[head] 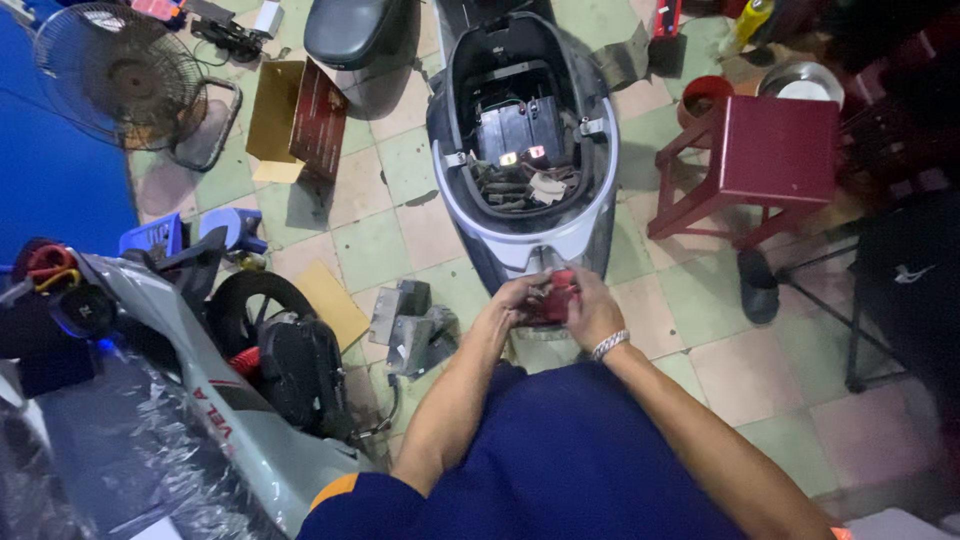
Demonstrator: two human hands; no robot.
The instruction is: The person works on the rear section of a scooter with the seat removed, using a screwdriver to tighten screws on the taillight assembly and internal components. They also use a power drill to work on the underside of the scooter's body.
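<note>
Flattened tan and dark red cardboard box [295,118] on the floor, well up-left of the fingers [545,290]. Plain cardboard sheet [331,303] lying left of them, nearer.

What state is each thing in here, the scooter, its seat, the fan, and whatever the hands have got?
Scooter: seat compartment open, battery and wires exposed.
Scooter seat: raised.
Red part: held in both hands at the scooter's tail.
Left hand: closed on the red part.
Right hand: closed on the red part.
Fan: standing on the floor; cannot tell if running.
Red stool: upright.
</note>
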